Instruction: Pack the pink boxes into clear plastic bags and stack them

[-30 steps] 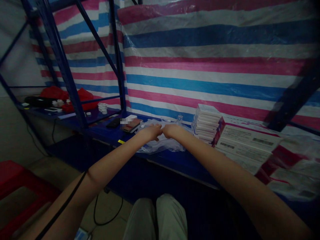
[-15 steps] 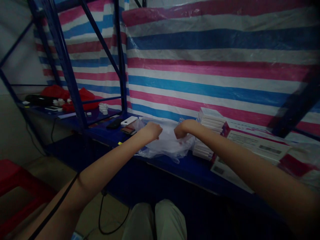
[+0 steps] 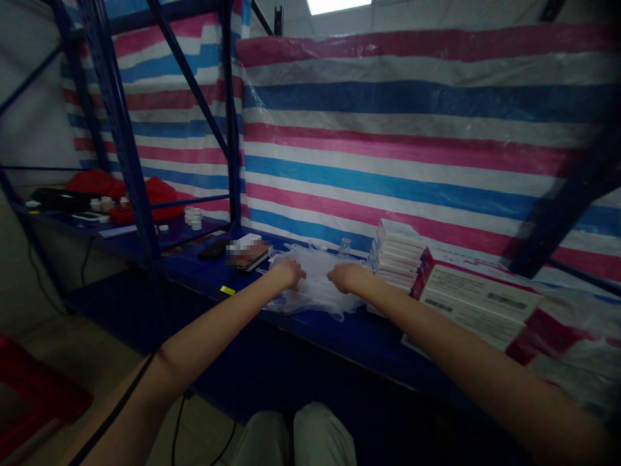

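A pile of thin, translucent white plastic bag [image 3: 315, 299] lies crumpled on the blue shelf in front of me. My left hand [image 3: 291, 274] is at its left side, fingers curled and pinching the film. From the right, my right hand [image 3: 344, 277] reaches in with bent fingers closed on the bag too. A gap of film shows between the two hands. The fingertips are partly lost against the white plastic. Just behind the bag stands a small clear cup or bottle [image 3: 345, 247].
Thin white boxes [image 3: 398, 249] are stacked right of the bag, beside larger white-and-magenta cartons [image 3: 480, 294]. Phones [image 3: 250, 252] lie left of it. Small white bottles [image 3: 194, 219] stand beyond the blue rack post [image 3: 127, 129]. A red stool [image 3: 33, 401] is at lower left.
The view has tilted up slightly. My hands have come down closer to the bag, which looks flatter and more spread out. The clear cup behind it shows more fully.
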A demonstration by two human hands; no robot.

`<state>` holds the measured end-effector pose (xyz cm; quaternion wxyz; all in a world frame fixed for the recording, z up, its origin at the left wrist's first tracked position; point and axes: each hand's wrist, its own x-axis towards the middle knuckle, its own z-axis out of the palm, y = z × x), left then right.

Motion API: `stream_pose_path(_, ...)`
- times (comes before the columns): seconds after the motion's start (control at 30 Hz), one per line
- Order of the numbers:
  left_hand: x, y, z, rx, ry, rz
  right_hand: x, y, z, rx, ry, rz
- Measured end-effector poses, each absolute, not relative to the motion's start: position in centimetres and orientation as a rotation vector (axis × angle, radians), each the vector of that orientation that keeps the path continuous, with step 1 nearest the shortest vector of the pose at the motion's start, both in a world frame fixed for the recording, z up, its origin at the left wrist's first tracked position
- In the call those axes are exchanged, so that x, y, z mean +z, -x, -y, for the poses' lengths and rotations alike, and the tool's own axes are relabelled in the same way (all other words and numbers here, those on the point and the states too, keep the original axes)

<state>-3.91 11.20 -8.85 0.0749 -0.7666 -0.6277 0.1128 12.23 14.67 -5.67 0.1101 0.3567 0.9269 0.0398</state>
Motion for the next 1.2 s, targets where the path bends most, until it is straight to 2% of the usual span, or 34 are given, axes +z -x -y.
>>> stream_pose_path(0.33,-9.2,3.9,-11.6,0.595,2.252,1.947,-8.2,-11.5,-15.9,0.206,-0.955,-2.455)
stream_pose_path(0.5,-8.7,3.7,-11.7,0.508,2.294,1.904,-7.5,-12.0,-16.4,0.181,-0.885,-2.477)
stream_pose_path(0.7,-5.6,0.4,-9.2,0.047,2.548,1.882,-3.4,-12.8,-13.8,-0.096,-0.660,-2.787)
stream_pose_path(0.87,-2.8,0.0,-3.5,-0.514,2.365,1.628,3.4,-20.4,-10.2,-0.372,-0.481,-3.219)
stream_pose_path(0.93,-3.0,0.8,-1.0,-0.718,2.137,1.614,6.0,-25.4,-9.5,-0.393,-0.635,-3.276)
stream_pose_path(1.0,-4.3,1.9,0.7,-0.822,1.897,1.665,7.7,-30.3,-10.0,-0.355,-1.000,-3.223)
stream_pose_path(1.1,-7.3,3.8,1.0,-0.811,1.719,1.776,8.1,-35.9,-13.0,-0.348,-1.511,-3.027)
stream_pose_path(1.2,-9.1,5.4,-0.4,-0.735,1.622,1.948,7.1,-38.1,-16.1,-0.457,-1.665,-2.799)
